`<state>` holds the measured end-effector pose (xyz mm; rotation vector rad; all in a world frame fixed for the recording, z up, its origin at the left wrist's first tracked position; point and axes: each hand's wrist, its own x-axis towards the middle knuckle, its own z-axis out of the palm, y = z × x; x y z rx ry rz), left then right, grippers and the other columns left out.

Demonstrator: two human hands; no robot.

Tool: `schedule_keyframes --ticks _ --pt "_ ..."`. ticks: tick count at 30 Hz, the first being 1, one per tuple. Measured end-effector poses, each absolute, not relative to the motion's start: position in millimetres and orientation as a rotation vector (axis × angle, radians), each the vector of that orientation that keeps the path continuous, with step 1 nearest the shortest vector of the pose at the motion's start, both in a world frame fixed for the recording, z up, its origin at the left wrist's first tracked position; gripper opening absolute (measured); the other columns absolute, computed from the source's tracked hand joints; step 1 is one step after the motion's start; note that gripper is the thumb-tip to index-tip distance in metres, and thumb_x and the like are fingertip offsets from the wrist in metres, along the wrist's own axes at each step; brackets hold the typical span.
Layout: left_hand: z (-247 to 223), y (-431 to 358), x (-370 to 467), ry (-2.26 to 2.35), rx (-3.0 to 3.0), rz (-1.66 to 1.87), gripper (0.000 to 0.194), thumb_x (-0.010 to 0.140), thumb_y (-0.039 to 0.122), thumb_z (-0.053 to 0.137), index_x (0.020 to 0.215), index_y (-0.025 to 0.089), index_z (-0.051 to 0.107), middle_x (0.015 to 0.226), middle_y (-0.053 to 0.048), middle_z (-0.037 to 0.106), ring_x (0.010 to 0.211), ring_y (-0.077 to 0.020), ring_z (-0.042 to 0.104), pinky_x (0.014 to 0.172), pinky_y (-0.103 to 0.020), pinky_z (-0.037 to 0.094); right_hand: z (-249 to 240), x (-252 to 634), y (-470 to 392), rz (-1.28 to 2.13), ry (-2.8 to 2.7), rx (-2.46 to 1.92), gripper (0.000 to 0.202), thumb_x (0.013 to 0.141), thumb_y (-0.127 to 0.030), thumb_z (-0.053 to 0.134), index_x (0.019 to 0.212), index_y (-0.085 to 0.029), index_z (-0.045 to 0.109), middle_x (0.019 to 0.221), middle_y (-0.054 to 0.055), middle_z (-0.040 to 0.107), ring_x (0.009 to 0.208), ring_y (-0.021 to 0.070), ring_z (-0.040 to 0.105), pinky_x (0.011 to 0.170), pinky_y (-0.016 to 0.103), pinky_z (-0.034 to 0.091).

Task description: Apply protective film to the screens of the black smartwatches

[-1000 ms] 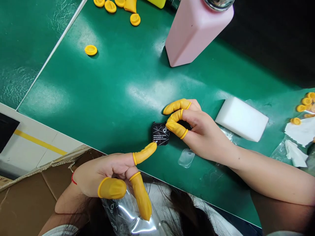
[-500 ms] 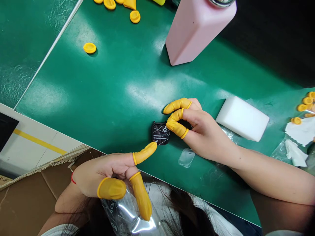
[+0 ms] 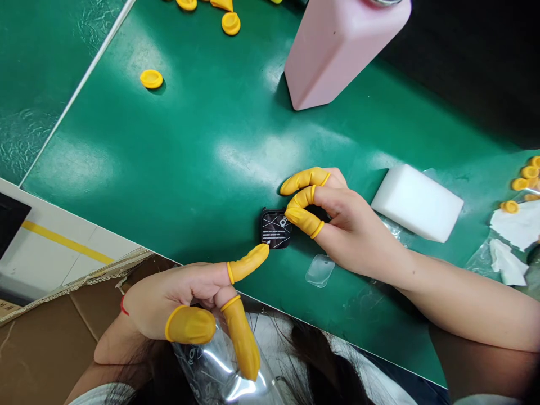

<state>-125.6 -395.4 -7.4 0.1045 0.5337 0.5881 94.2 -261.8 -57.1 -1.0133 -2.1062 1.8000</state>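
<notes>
A small black square piece with rounded corners (image 3: 275, 230) lies on the green table, covered by a film printed with white lines and lettering. My right hand (image 3: 352, 225) is closed, thumb and index finger pinched at its upper right corner, with another finger stretched out above. My left hand (image 3: 189, 295) touches its lower left edge with the index fingertip. Below that hand hangs a clear, shiny plastic sheet with printed marks (image 3: 223, 368), gripped by the middle finger and fingers hidden behind. Yellow finger cots cover several fingertips. A clear rounded film piece (image 3: 320, 270) lies beside my right wrist.
A pink bottle (image 3: 329, 56) stands at the back. Right of my right hand lies a white foam block (image 3: 417, 202). Loose yellow finger cots (image 3: 151, 79) are scattered at the upper left, more at the right edge by crumpled white paper (image 3: 508, 263). The table's front edge runs diagonally below.
The view has shifted slightly. Both hands and the black piece stay practically where they were.
</notes>
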Motion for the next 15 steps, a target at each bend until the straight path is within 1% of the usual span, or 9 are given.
schedule_keyframes --ticks 6,8,12,15 --pt "-9.6 -395.0 -125.7 0.483 0.109 0.600 0.060 0.097 0.029 0.053 0.152 0.024 0.029 0.110 -0.016 0.070 0.085 -0.0186 0.070 0.066 -0.020 0.053 -57.2 93.5 -261.8 1.803 -2.108 -1.021 0.020 0.092 -0.017 0.056 0.071 -0.017 0.057 0.107 0.008 0.062 0.109 0.0214 0.053 0.095 0.043 0.037" --pt "-9.5 -394.4 -125.7 0.485 0.117 0.594 0.062 0.097 0.031 0.053 0.153 0.023 0.027 0.109 -0.016 0.070 0.086 -0.0197 0.071 0.066 -0.021 0.054 -57.2 93.6 -261.9 1.804 -2.103 -1.022 0.020 0.091 -0.017 0.057 0.071 -0.017 0.057 0.106 0.008 0.062 0.109 0.0212 0.053 0.094 0.042 0.038" --pt "-5.5 -392.7 -124.4 0.516 0.105 0.560 0.069 0.095 0.039 0.056 0.153 0.021 0.025 0.105 -0.016 0.071 0.088 -0.0219 0.071 0.070 -0.024 0.055 -57.1 93.4 -262.2 1.809 -2.097 -1.041 0.021 0.091 -0.017 0.057 0.070 -0.017 0.057 0.107 0.008 0.062 0.109 0.0213 0.052 0.094 0.043 0.038" --pt "-3.0 -392.8 -122.9 0.537 0.054 0.586 0.069 0.095 0.037 0.056 0.153 0.020 0.024 0.105 -0.017 0.071 0.090 -0.0225 0.071 0.073 -0.026 0.056 -57.0 93.0 -262.2 1.811 -2.101 -1.048 0.021 0.091 -0.018 0.057 0.070 -0.017 0.056 0.107 0.008 0.063 0.108 0.0216 0.052 0.094 0.043 0.038"
